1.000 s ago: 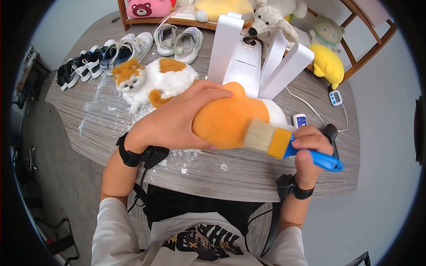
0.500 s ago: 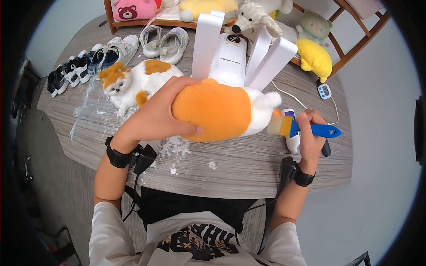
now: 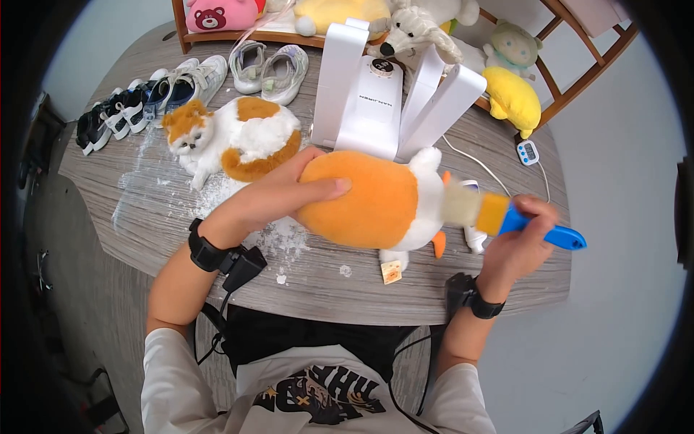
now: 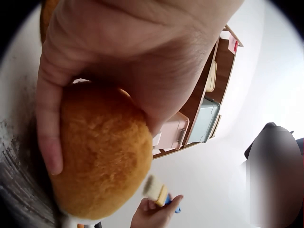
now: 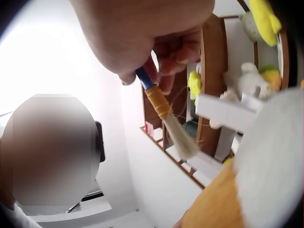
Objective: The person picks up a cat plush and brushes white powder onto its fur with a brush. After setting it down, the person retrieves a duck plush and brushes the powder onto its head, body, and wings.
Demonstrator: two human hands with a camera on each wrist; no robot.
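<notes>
white T-shirt (image 3: 181, 369) | black print (image 3: 318, 398) | black wrist straps (image 3: 207, 254) | black cables (image 3: 228, 296)

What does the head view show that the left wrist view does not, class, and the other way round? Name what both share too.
Head only: shoes, yellow plush, digital timer.
Left wrist only: pink box, pale green box.
Both: left hand gripping the orange-and-white plush, right hand holding the brush.

1. Shoes (image 3: 134, 112): row along far L of counter (image 3: 144, 239).
2. Plush animal (image 3: 253, 119) lay nearer, just R of them.
3. Powder (image 3: 278, 239) lay on counter, before plush animal.
4. Appliance (image 3: 372, 108) stood approx. ctr, far side; rack (image 3: 285, 37) w/ toys (image 3: 513, 98) behind.
5. Timer (image 3: 528, 152) lay far R; bottle (image 3: 474, 239) nearer, L of it.
</notes>
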